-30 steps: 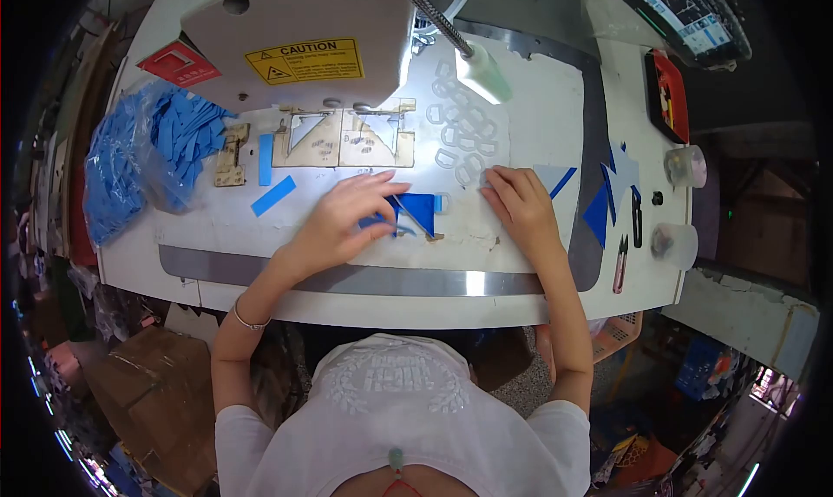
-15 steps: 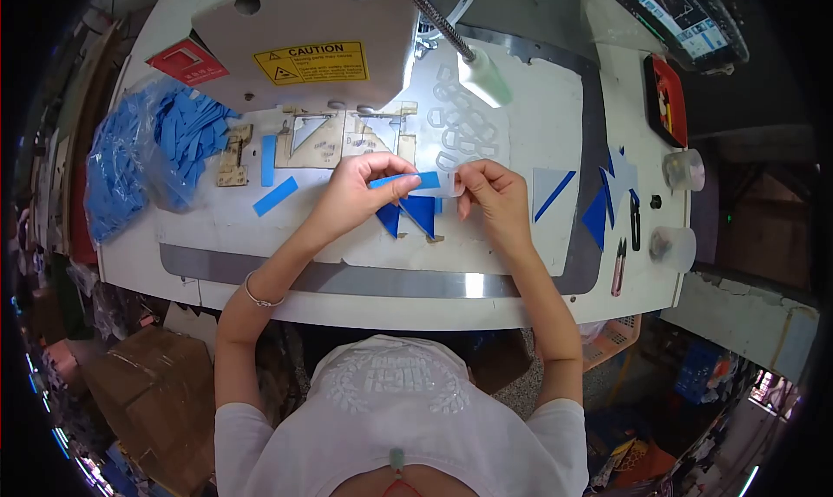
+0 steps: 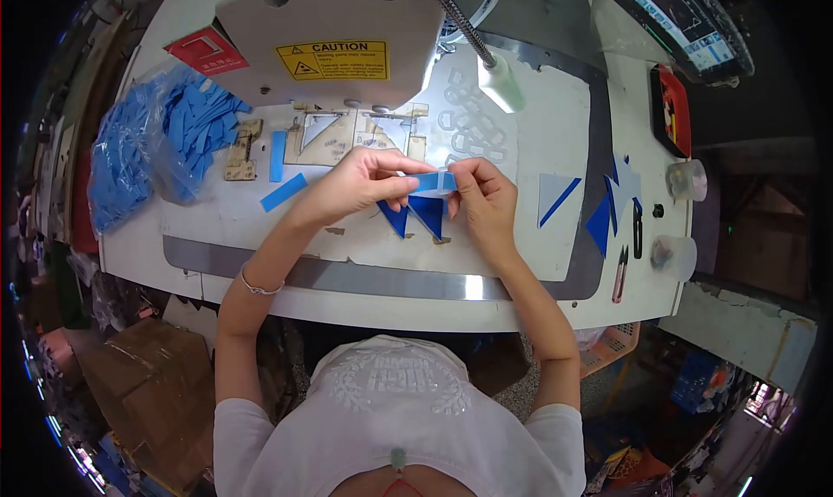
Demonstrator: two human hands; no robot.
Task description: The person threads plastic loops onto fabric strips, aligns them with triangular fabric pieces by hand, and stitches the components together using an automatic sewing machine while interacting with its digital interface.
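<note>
A light-blue fabric strip (image 3: 425, 183) is stretched between my two hands above the table. My left hand (image 3: 360, 185) pinches its left part between thumb and fingers. At the strip's right end, my right hand (image 3: 488, 204) is closed on it. A clear plastic ring (image 3: 444, 179) lies across the strip near my right fingertips and appears to go around it. Just below the hands are two dark-blue triangular pieces (image 3: 427, 218), partly covered by the left hand. More clear plastic rings (image 3: 473, 120) lie scattered beyond the right hand.
A sewing machine head (image 3: 321, 29) stands ahead, with templates (image 3: 334, 146) beneath it. At left sits a plastic bag of blue strips (image 3: 143, 163); two loose strips (image 3: 284, 192) lie nearby. Rightward are blue-edged pieces (image 3: 560, 200), snips (image 3: 620, 276), clear cups (image 3: 673, 258) and a red tray (image 3: 669, 111).
My right hand has come closer to the left, and its fingers now meet the strip's right end. The clear ring now sits across the strip. The whole view has shifted slightly.
</note>
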